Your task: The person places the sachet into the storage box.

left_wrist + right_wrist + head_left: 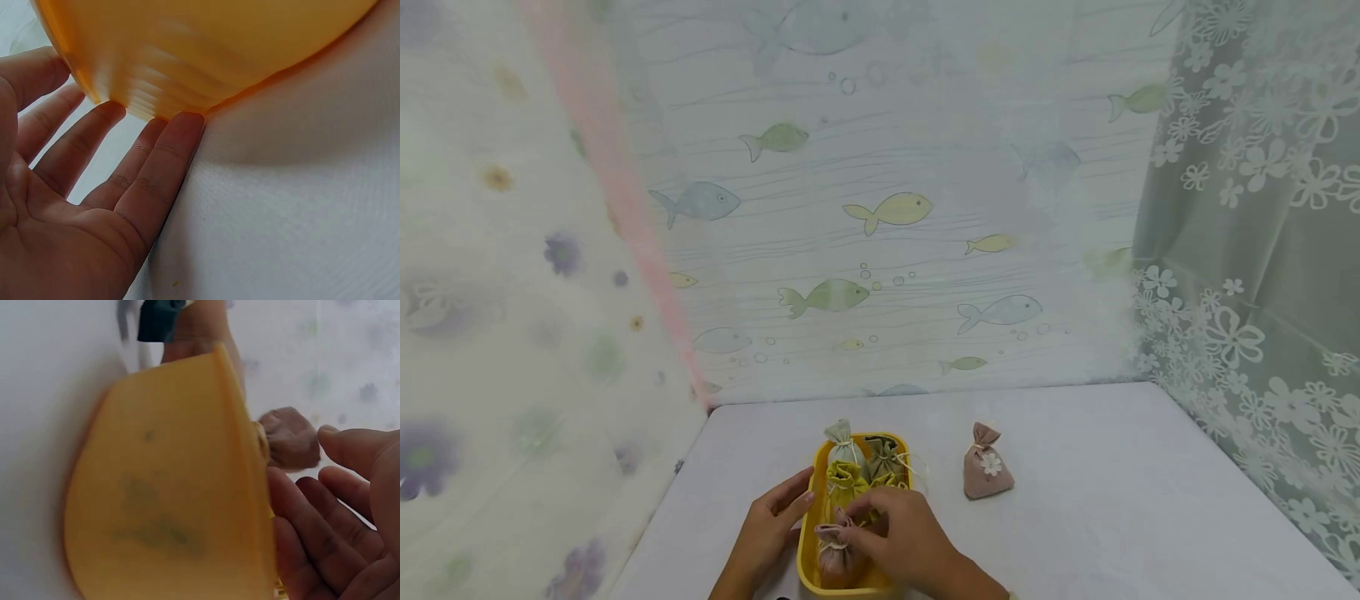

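Observation:
A small pink drawstring pouch (838, 557) stands at the near end of a yellow plastic bin (806, 554). My right hand (904, 533) reaches over the bin's right side, its thumb and fingertips at the gathered top (289, 439) of that pouch. My left hand (767, 525) rests against the bin's left side; in the left wrist view its spread fingertips (187, 125) touch the outer wall (206, 50). Farther back in the bin are a grey-white pouch (842, 446), an olive-brown pouch (883, 458) and mustard-yellow pouches (844, 483), partly hidden by my right hand.
Another pink pouch (987, 471), with a white flower on it, lies on the white tabletop (1090, 500) to the right of the bin. A fish-patterned curtain (880, 250) hangs behind the table, and floral curtains (1247, 333) hang at the sides.

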`<state>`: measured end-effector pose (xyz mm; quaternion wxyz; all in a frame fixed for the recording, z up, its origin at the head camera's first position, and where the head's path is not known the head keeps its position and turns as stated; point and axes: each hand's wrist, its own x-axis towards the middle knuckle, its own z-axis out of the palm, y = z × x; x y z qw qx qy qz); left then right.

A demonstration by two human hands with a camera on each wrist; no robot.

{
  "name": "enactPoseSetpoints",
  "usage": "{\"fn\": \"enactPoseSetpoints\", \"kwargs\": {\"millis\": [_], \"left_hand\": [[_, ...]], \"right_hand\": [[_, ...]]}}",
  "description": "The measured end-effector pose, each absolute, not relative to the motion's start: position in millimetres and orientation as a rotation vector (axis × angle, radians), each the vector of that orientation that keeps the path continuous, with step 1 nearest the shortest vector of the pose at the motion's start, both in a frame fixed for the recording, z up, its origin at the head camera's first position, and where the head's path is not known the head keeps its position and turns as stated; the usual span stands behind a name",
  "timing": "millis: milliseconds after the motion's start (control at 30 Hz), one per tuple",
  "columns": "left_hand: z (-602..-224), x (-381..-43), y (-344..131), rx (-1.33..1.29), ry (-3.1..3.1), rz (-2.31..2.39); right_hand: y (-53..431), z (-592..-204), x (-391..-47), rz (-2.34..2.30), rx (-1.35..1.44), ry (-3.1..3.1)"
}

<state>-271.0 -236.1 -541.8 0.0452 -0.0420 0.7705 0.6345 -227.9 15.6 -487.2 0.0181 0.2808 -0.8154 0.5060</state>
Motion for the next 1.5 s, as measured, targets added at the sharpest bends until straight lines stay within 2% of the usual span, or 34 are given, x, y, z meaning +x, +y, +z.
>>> {"fn": "enactPoseSetpoints", "kwargs": {"millis": [467,833,1500], "left_hand": [[-544.1,-272.6,-235.7,-0.113,2.36,1.937],[-544.1,-272.7,-235.4,-0.099,2.359,1.938],[-546.9,-281.3,-242.9,-0.051,2.362,1.924]], "right_hand": [[45.8,-463.5,-239.8,1.504,0.764,-2.414],[84.0,-455.5,-262.7,1.368,0.491,-2.44],[152.0,-475.6,-301.2,1.316,0.098,-2.482]]}}
